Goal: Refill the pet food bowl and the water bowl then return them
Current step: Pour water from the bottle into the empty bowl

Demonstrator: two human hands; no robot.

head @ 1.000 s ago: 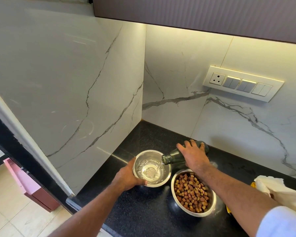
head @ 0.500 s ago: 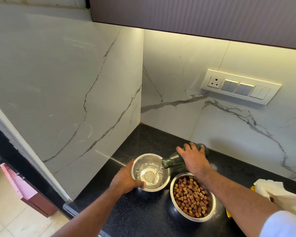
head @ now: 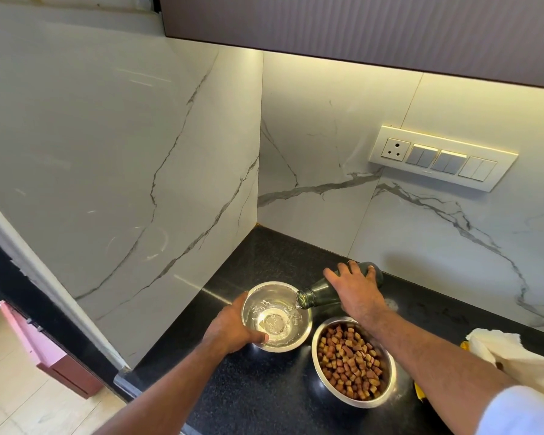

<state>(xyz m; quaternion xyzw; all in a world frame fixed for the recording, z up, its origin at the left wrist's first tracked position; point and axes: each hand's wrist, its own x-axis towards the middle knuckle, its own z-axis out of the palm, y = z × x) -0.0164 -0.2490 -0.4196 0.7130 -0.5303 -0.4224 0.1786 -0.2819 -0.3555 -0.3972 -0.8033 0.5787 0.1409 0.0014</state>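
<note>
A steel water bowl sits on the black countertop with clear water pooled in its bottom. My left hand grips its near-left rim, thumb over the edge. My right hand holds a dark green glass bottle tipped almost flat, its mouth over the bowl's right rim, and water runs out of it into the bowl. Just right of the water bowl stands a second steel food bowl, filled with brown kibble. My right forearm crosses above its right side.
White marble walls close the corner at the left and back. A switch panel is on the back wall under a dark cabinet. A white cloth over something yellow lies at the right. The counter's front edge drops to a tiled floor with a pink box.
The pour has gone on and the water in the bowl has risen a little. Both hands, the bottle and the bowls keep their places; only the camera has shifted slightly.
</note>
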